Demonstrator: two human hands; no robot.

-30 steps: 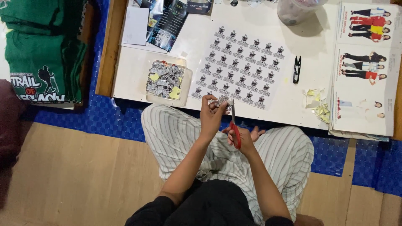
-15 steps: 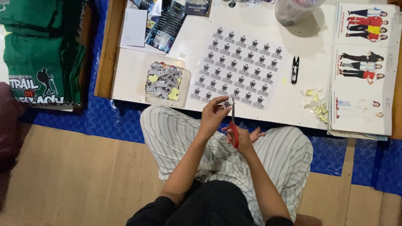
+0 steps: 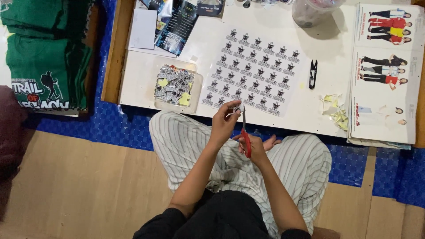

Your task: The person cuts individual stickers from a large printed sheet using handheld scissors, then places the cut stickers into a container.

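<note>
My right hand [image 3: 256, 148] grips red-handled scissors [image 3: 245, 132], blades pointing up toward the table edge. My left hand [image 3: 225, 120] pinches a small cut-out sticker piece [image 3: 236, 108] against the blades, just above my striped trousers. On the low white table [image 3: 310, 110] in front lies a sheet of small black-and-white stickers [image 3: 254, 71]. Left of it a clear shallow tray [image 3: 175, 88] holds several cut stickers and yellow backing scraps.
Black thread snips [image 3: 313, 73] and yellow paper scraps [image 3: 336, 113] lie right of the sheet. Catalogue pages with clothing figures [image 3: 383, 71] cover the table's right end. A clear plastic tub [image 3: 314, 11] and dark leaflets [image 3: 175, 28] sit at the back. Folded green shirts [image 3: 44, 57] lie left, on blue matting [image 3: 115, 121].
Both hands stay close together over my lap; the scissors and sticker piece have shifted only slightly. Nothing on the table has moved.
</note>
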